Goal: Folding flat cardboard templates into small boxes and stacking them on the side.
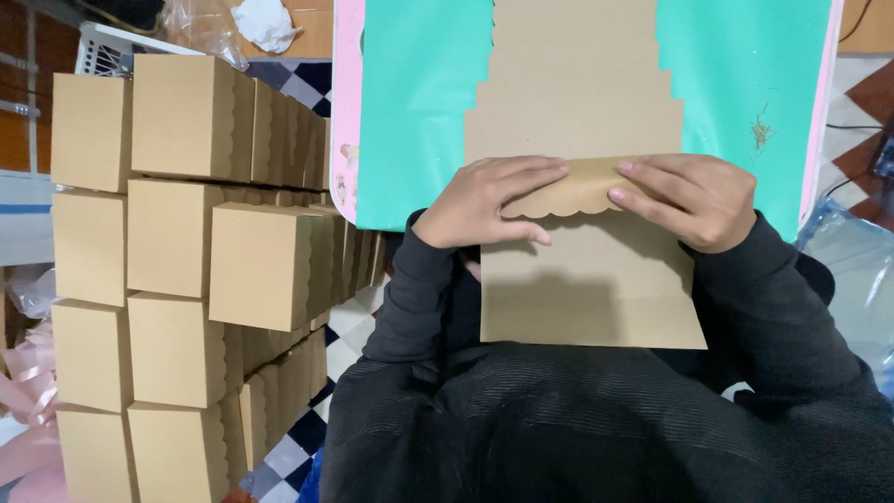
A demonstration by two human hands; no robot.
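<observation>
Both grips closed on scalloped flap (568,189) of flat kraft cardboard blank (587,279). Left hand (489,200): fingers curled over flap's left end, thumb pressed on blank just below it. Right hand (694,200): fingers bent over flap's right end, fingertips on flap's upper face. Flap folded down toward person, scalloped edge lying across blank's middle, between the two hands.

Head view only. Blank lying lengthwise, far part with stepped, scalloped sides resting on teal mat (419,112), near part overhanging mat above lap. Pink border (346,102) along mat's left edge, same pink along right. Small bit of dry debris (762,130) on mat, right of blank, well apart. Dark long sleeves (410,298) below both hands.

Left of mat: stack of assembled kraft boxes (186,270), several rows high, scalloped edges showing on sides. Beyond stack, white basket (102,47) and crumpled plastic (265,23). Checkered floor (298,447) below stack. Pink ribbon (23,391) at far left of stack.
</observation>
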